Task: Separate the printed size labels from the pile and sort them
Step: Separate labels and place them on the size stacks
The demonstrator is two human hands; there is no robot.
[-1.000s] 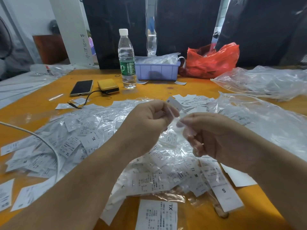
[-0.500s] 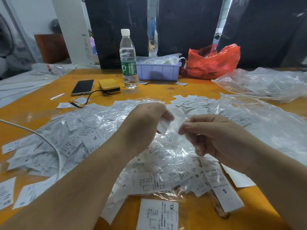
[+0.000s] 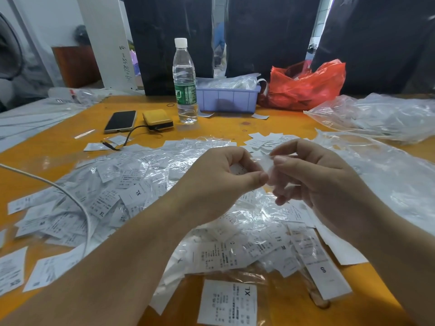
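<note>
I have both hands raised over the pile (image 3: 146, 201) on the table (image 3: 235, 129). My left hand (image 3: 219, 182) is curled, thumb and fingers pinching a small white label (image 3: 266, 162); I can just see print on a scrap inside the curl. My right hand (image 3: 313, 180) pinches the same piece from the other side, thumb and forefinger tips meeting close to the left thumb. The piece is blurred, so I cannot tell whether it is one label or two stuck together, or whether clear film is clinging to it.

To do this well, I judge I should keep the pinches at opposite edges and slide them apart, not yank, since thin paper would tear. I should turn the printed face up to read the size before dropping it. A loose stack (image 3: 268, 140) lies just beyond my hands; it may be a sorted group.
</note>
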